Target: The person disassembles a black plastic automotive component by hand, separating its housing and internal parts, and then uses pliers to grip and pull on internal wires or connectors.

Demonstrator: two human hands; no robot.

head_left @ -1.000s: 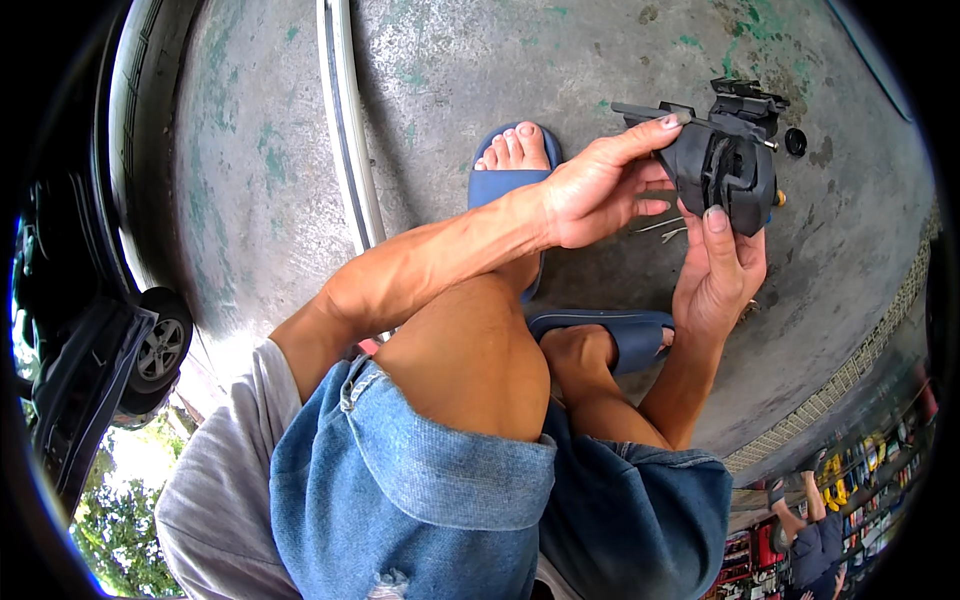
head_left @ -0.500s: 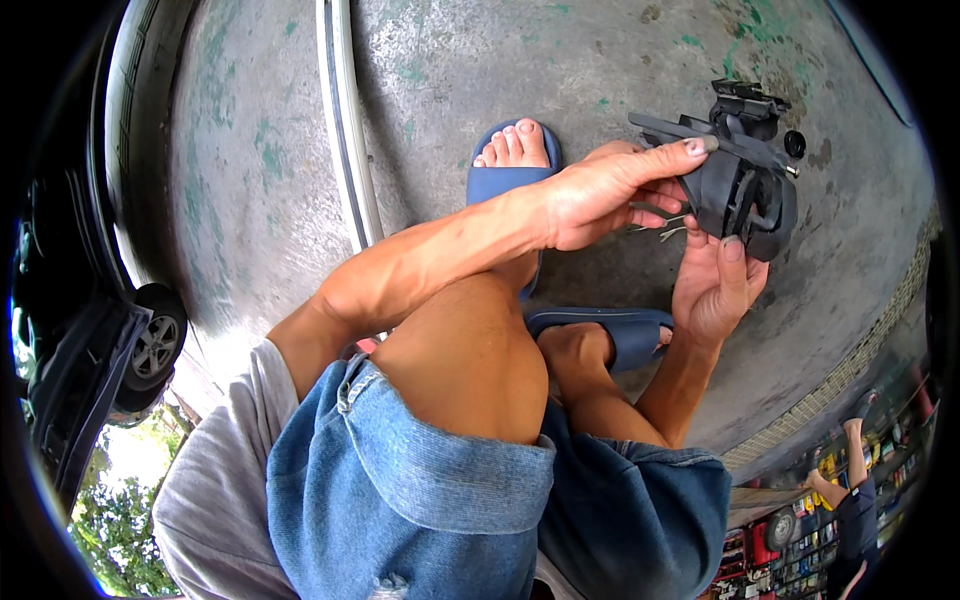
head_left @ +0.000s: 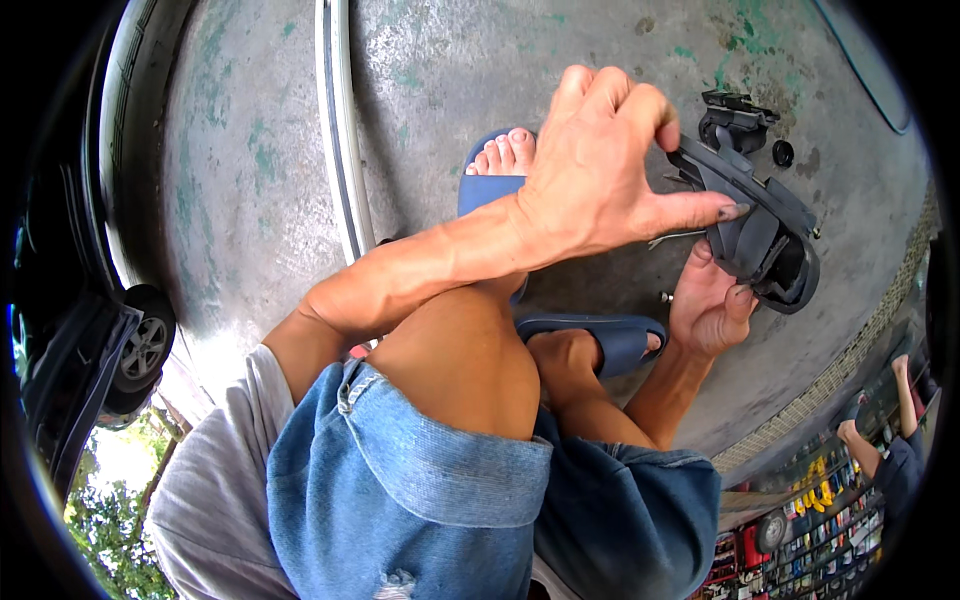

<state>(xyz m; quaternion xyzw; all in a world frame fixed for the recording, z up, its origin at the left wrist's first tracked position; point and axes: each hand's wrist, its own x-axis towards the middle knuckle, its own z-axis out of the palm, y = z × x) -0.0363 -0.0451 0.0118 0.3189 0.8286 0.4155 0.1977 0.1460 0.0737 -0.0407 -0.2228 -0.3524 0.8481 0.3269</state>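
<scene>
A long black plastic housing (head_left: pixel 745 220), with a hollow at its lower end, is tilted down to the right between my hands. My left hand (head_left: pixel 610 170) grips its upper left end, thumb along the near face and fingers curled at the far edge. My right hand (head_left: pixel 712 305) holds the lower end from underneath, its fingertips and thumb at the rim. On the concrete just beyond lie a second black plastic part (head_left: pixel 732 118) and a black ring (head_left: pixel 783 151).
A pale metal rail (head_left: pixel 340 130) runs along the concrete floor (head_left: pixel 240 120) past my blue-sandalled feet. A dark car with a wheel (head_left: pixel 142 352) stands at left. At lower right are shelves of tools (head_left: pixel 820 510) and another person's bare legs (head_left: pixel 902 400).
The housing has moved down and right and turned more steeply. My left hand's fingers have risen over its upper end. My right hand has moved lower. The other person has shifted right.
</scene>
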